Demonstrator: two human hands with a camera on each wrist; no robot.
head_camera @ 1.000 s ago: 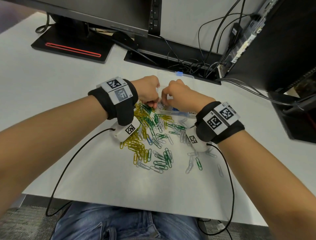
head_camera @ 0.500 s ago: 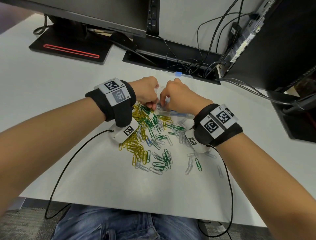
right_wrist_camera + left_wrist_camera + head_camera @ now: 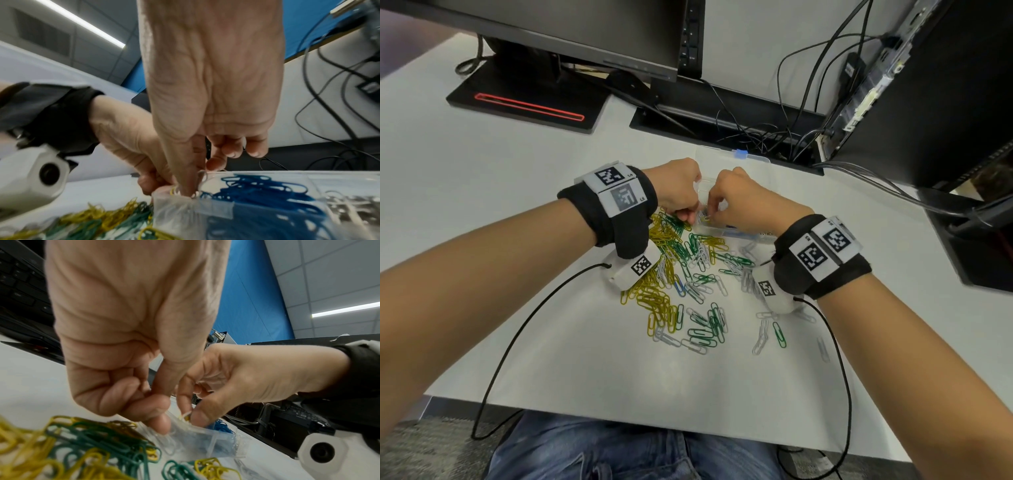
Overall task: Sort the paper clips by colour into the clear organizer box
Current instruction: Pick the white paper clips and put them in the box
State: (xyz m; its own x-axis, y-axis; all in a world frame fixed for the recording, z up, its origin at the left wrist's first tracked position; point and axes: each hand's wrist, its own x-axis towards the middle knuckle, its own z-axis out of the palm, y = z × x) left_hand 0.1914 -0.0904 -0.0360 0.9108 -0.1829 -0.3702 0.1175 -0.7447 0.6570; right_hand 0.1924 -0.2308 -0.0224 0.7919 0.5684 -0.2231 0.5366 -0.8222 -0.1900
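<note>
The clear organizer box lies open behind my hands, and its near wall fronts a compartment of blue clips. My left hand and right hand meet above the box's near left corner. Between them is a small tangle of a yellow and a white paper clip. My right hand pinches it between thumb and forefinger. The curled fingers of my left hand pinch its other side. A loose pile of yellow, green, white and a few blue clips lies on the white table under my wrists.
Silver clips fill the compartment right of the blue ones. A monitor base stands far left, and a tangle of cables lies behind the box. A black computer case stands at the right. Wrist-camera cords trail over the front edge.
Both hands stay together at the box's near left corner. Only the fingers shift slightly around the clips.
</note>
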